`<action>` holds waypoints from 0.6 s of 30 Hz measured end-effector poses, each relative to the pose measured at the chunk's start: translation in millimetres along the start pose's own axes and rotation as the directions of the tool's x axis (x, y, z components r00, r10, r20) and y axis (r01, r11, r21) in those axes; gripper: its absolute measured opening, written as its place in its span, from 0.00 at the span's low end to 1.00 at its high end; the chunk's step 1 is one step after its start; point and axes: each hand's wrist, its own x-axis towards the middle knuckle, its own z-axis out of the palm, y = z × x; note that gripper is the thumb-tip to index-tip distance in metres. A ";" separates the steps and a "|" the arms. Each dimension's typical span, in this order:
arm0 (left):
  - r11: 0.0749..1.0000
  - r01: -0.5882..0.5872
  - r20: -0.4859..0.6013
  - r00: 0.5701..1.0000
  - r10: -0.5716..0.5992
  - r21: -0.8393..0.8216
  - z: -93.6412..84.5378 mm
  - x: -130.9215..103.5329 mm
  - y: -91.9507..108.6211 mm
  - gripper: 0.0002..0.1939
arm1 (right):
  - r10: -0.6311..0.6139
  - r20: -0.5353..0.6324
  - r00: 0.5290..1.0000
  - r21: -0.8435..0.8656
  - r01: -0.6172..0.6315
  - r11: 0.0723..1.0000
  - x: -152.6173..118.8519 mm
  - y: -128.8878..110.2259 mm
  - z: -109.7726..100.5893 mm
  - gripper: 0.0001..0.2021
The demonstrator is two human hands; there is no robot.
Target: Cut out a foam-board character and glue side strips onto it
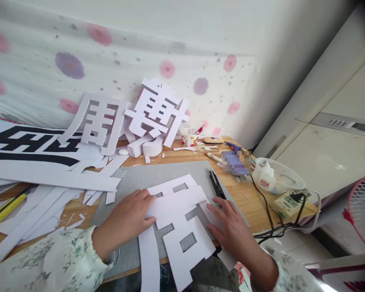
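Head view: nearest me, the flat white cutout (200, 235) lies over the near part of the cutting mat (170, 168), overhanging its front edge. I see the left hand (124, 223) laid on it, fingers loosely bent, and the right hand (234, 227) spread over a narrow strip (227, 259) at its side. I judge this piece unfinished, with no raised sides visible. Paper offcuts (48, 211) lie left of the mat; beyond it lean two characters (118, 125) with depth, seemingly built up.
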 end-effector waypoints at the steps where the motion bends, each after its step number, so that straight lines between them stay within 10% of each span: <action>1: 1.000 0.021 -0.025 0.999 -0.021 0.022 -1.5 3.6 -5.2 0.15 | 0.031 -0.015 0.999 -0.001 -0.031 1.000 -8.4 -0.1 2.2 0.19; 8: 0.997 0.066 -0.033 0.997 -0.068 -0.044 2.9 16.3 -32.7 0.22 | 0.121 0.025 0.992 0.038 -0.122 0.992 -33.0 -4.1 4.3 0.17; 18: 0.989 0.088 -0.085 0.991 -0.098 -0.122 4.2 44.5 -13.4 0.19 | 0.178 -0.037 0.983 0.016 -0.178 0.984 -15.2 28.8 2.6 0.14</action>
